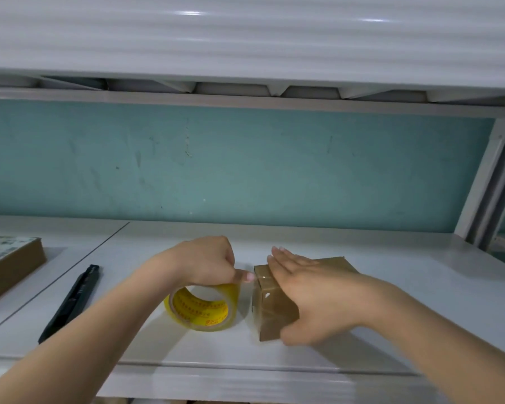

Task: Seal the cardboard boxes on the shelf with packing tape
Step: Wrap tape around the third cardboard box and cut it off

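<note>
Right hand [306, 290] lies flat-fingered on the small cardboard box [264, 304] at 5 o'clock on the shelf [405, 325]; at the box's 9 o'clock, left hand [204, 260] pinches the yellow tape roll [201, 312].

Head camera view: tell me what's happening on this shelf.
A person is taping a small brown cardboard box on the white shelf. The right grip presses flat on its top, where glossy tape shows. The left grip holds the yellow roll of packing tape on edge beside the box. A black pen-like tool lies further left.
</note>
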Demonstrator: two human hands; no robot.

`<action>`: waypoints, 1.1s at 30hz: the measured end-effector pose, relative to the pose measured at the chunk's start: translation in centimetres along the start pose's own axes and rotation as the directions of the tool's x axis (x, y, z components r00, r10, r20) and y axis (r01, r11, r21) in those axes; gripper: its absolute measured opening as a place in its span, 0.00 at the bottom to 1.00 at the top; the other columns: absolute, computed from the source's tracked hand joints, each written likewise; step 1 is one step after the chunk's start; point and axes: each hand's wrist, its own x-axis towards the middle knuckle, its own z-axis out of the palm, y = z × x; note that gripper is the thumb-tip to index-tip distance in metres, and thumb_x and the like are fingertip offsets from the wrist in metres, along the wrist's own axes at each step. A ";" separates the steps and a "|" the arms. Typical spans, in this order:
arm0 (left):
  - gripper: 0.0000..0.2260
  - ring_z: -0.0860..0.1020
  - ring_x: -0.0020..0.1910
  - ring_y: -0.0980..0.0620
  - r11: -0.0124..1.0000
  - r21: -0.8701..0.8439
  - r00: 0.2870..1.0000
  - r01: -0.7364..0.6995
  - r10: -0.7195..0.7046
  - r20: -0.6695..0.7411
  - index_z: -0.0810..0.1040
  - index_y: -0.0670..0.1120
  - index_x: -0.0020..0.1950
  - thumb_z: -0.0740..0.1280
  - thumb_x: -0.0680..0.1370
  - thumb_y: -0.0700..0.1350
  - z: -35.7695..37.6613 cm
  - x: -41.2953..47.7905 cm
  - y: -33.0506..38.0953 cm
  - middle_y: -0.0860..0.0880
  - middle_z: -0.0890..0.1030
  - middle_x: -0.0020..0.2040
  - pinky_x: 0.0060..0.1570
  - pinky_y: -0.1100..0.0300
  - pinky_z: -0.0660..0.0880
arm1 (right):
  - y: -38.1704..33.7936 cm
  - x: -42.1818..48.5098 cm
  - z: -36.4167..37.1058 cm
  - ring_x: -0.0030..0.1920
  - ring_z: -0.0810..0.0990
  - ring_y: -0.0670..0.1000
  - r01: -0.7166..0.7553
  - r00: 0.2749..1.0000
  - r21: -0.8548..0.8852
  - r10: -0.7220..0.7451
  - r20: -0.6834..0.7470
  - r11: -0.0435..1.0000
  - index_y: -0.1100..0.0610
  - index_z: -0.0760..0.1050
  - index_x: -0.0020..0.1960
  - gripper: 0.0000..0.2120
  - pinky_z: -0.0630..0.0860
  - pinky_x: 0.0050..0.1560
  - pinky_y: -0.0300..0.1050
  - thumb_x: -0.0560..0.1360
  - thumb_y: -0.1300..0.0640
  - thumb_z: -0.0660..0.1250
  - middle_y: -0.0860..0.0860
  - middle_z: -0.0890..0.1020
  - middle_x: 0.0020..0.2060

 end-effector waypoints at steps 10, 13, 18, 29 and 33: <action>0.25 0.71 0.22 0.52 0.963 -0.271 0.997 -0.006 -0.015 -0.076 0.76 0.44 0.31 0.69 0.64 0.67 0.1 0.0 -0.8 0.51 0.72 0.21 0.29 0.64 0.67 | 0.4 2.3 -0.4 0.57 0.73 0.51 -0.015 0.990 0.236 0.047 -0.130 0.972 0.54 0.64 0.66 0.35 0.70 0.56 0.45 0.65 0.41 0.73 0.49 0.74 0.56; 0.24 0.75 0.24 0.52 0.713 -0.695 0.994 -0.091 0.112 -0.015 0.78 0.44 0.30 0.70 0.65 0.66 0.5 -1.2 -2.5 0.46 0.77 0.24 0.30 0.66 0.72 | 2.3 1.6 -0.9 0.56 0.73 0.42 0.004 0.951 0.459 0.138 -0.277 0.889 0.47 0.68 0.64 0.35 0.68 0.55 0.34 0.61 0.46 0.78 0.42 0.74 0.55; 0.14 0.74 0.21 0.52 0.243 -0.950 0.981 -0.194 0.073 -0.181 0.78 0.44 0.25 0.72 0.65 0.51 -0.6 -2.1 -3.0 0.48 0.75 0.22 0.25 0.66 0.72 | 3.7 0.4 -2.1 0.48 0.77 0.42 0.233 0.896 0.737 0.154 -0.416 0.634 0.47 0.72 0.53 0.29 0.73 0.53 0.36 0.57 0.61 0.81 0.47 0.78 0.49; 0.29 0.59 0.23 0.52 0.747 -0.650 0.987 -0.137 0.051 -0.150 0.62 0.47 0.21 0.71 0.62 0.68 -0.5 -1.8 -1.5 0.50 0.61 0.22 0.28 0.60 0.57 | 3.3 0.3 0.9 0.37 0.82 0.48 0.511 0.828 0.853 0.327 -0.456 -0.104 0.59 0.71 0.52 0.26 0.79 0.36 0.39 0.56 0.74 0.68 0.50 0.83 0.38; 0.29 0.62 0.22 0.52 0.813 -0.581 0.999 -0.036 0.020 -0.034 0.64 0.47 0.21 0.68 0.58 0.72 0.1 -0.6 -0.4 0.50 0.64 0.21 0.28 0.61 0.60 | 3.7 -0.4 1.0 0.37 0.81 0.49 0.392 0.889 0.915 0.297 -0.350 -0.095 0.58 0.69 0.52 0.26 0.77 0.35 0.39 0.56 0.73 0.68 0.51 0.81 0.37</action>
